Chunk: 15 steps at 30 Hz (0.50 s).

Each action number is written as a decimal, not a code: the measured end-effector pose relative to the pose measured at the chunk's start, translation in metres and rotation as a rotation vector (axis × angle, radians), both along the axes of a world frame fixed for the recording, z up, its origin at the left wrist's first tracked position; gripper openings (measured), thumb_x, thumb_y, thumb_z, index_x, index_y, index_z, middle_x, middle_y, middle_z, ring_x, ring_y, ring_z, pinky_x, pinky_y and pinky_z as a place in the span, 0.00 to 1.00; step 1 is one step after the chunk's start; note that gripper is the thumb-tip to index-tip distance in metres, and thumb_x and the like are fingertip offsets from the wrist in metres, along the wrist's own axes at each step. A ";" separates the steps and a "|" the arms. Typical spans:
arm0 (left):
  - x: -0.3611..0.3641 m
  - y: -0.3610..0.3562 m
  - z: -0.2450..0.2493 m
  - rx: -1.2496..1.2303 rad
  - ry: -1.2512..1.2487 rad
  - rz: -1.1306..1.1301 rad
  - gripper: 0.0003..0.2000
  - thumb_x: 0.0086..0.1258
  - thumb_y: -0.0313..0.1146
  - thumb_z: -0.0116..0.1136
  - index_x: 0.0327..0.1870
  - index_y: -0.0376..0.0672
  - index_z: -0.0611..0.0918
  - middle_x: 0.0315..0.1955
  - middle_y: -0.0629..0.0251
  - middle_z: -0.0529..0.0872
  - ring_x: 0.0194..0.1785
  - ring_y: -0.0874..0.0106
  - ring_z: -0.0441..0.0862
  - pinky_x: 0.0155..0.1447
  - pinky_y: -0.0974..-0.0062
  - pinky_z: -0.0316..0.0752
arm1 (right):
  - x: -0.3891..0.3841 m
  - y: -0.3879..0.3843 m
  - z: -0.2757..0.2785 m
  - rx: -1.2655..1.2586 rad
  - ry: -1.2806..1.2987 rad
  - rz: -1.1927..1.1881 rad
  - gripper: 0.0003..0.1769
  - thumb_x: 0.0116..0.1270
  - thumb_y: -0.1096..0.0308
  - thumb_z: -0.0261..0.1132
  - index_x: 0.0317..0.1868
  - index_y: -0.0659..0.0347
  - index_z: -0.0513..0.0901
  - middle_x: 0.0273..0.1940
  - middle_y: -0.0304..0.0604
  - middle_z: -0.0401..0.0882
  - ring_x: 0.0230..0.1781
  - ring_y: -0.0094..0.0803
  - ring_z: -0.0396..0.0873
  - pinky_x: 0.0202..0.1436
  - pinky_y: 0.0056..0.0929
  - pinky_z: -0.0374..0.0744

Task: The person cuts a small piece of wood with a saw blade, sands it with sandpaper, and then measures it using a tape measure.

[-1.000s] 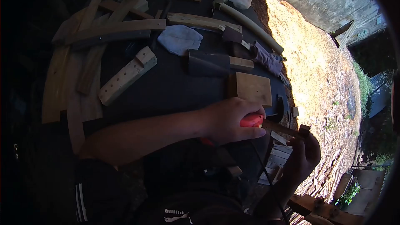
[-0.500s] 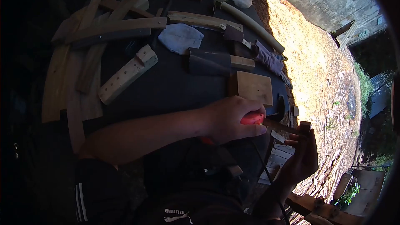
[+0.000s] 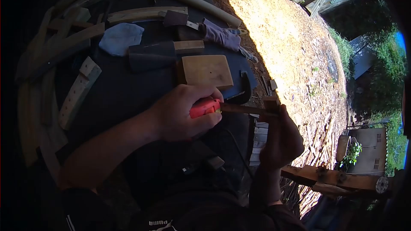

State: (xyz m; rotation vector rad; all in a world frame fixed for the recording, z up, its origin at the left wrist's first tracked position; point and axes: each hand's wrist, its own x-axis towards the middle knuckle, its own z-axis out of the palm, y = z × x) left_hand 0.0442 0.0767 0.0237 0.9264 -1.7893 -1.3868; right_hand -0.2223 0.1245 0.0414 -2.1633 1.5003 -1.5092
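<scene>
My left hand [image 3: 182, 111], back upward, is closed around a compact red tool [image 3: 205, 108] with a small yellow-green patch at its right end. A narrow brown wooden strip [image 3: 244, 109] runs from that end toward my right hand [image 3: 280, 141]. My right hand, in shadow, is closed on the strip's far end, where a short wooden block [image 3: 270, 102] crosses it. Whether the strip and block are joined is not clear. Just beyond my left hand lies a square wooden block [image 3: 207, 70] on the dark tabletop [image 3: 115, 98].
A drilled wooden bar [image 3: 79, 92], a pale cloth [image 3: 121, 38], a dark sheet [image 3: 152, 56] and a glove [image 3: 220, 35] lie on the table. Boards [image 3: 55, 53] are stacked at left. A dark clamp-like piece [image 3: 245, 87] is at the edge; sawdust [image 3: 274, 21] covers the ground beyond.
The view has turned, so the table and its objects appear farther left. Both hands also appear farther left and slightly higher, still gripping the red tool and the wooden strip.
</scene>
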 end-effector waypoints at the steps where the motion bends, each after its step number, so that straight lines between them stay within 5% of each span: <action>1: 0.001 0.000 0.000 0.001 -0.001 -0.001 0.22 0.67 0.45 0.63 0.55 0.37 0.83 0.36 0.59 0.86 0.41 0.70 0.85 0.49 0.68 0.80 | 0.000 0.000 -0.001 -0.012 -0.022 0.025 0.18 0.67 0.84 0.74 0.57 0.73 0.89 0.48 0.59 0.93 0.46 0.39 0.94 0.50 0.32 0.89; 6: -0.001 -0.001 -0.005 -0.075 0.011 0.008 0.23 0.65 0.46 0.62 0.54 0.37 0.83 0.34 0.60 0.85 0.39 0.70 0.85 0.48 0.69 0.79 | 0.019 -0.003 0.003 -0.048 0.070 0.179 0.19 0.65 0.85 0.75 0.57 0.70 0.91 0.48 0.57 0.93 0.47 0.37 0.94 0.51 0.29 0.88; 15: 0.000 0.001 -0.005 -0.008 0.056 0.012 0.25 0.68 0.48 0.62 0.57 0.37 0.81 0.35 0.59 0.85 0.40 0.69 0.85 0.48 0.67 0.79 | 0.032 0.004 -0.018 0.205 -0.262 0.059 0.19 0.69 0.84 0.73 0.60 0.71 0.89 0.51 0.58 0.93 0.51 0.33 0.92 0.58 0.30 0.85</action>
